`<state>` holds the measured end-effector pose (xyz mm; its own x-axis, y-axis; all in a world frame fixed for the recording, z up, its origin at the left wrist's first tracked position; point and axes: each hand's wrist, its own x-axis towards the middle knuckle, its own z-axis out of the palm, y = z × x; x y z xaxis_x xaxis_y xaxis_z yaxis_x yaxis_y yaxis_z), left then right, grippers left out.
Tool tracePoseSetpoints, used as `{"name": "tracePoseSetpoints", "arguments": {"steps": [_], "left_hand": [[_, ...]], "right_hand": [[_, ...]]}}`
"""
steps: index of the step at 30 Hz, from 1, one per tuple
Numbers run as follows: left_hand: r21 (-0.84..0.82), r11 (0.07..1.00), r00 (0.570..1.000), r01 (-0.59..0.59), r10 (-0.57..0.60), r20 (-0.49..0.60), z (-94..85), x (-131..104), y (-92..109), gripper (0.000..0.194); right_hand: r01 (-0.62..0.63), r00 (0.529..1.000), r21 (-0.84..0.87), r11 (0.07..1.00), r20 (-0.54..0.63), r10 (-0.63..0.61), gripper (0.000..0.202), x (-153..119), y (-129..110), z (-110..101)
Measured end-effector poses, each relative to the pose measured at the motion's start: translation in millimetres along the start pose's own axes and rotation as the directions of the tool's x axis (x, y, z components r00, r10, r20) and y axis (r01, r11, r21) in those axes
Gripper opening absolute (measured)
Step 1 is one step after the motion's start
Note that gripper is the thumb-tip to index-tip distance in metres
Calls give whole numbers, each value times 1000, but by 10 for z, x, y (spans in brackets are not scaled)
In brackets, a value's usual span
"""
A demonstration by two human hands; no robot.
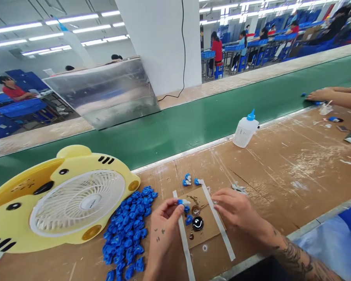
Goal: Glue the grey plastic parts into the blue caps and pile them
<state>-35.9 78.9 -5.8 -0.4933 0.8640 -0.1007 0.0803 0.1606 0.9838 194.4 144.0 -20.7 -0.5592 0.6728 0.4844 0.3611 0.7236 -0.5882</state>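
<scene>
My left hand pinches a small blue and white piece between thumb and fingertips, above the left part of a cardboard square edged by white tape strips. My right hand is at the square's right side, its thumb and fingers drawn near each other; whatever they hold is too small to make out. On the square lie a glossy black round blob and loose blue pieces. Just beyond it sit more blue and white pieces. A heap of blue pieces lies left of my left hand.
A yellow animal-shaped fan fills the left side. A bottle with a blue nozzle stands by the green conveyor belt. Another person's hands are at the far right of the belt. Scraps lie right of the square.
</scene>
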Motion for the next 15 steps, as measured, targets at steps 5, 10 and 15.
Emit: {"name": "tracePoseSetpoints", "arguments": {"steps": [5,10,15], "left_hand": [[284,948,989,-147,146,24,-35,643,-43,21],[397,889,973,-231,224,65,226,779,-81,10],[522,803,943,-286,334,4,-114,414,-46,18]], "right_hand": [[-58,978,-378,924,163,128,14,20,378,-256],[135,937,-423,896,349,24,12,77,441,-146],[64,957,-215,974,290,1,23,138,453,-159]]}}
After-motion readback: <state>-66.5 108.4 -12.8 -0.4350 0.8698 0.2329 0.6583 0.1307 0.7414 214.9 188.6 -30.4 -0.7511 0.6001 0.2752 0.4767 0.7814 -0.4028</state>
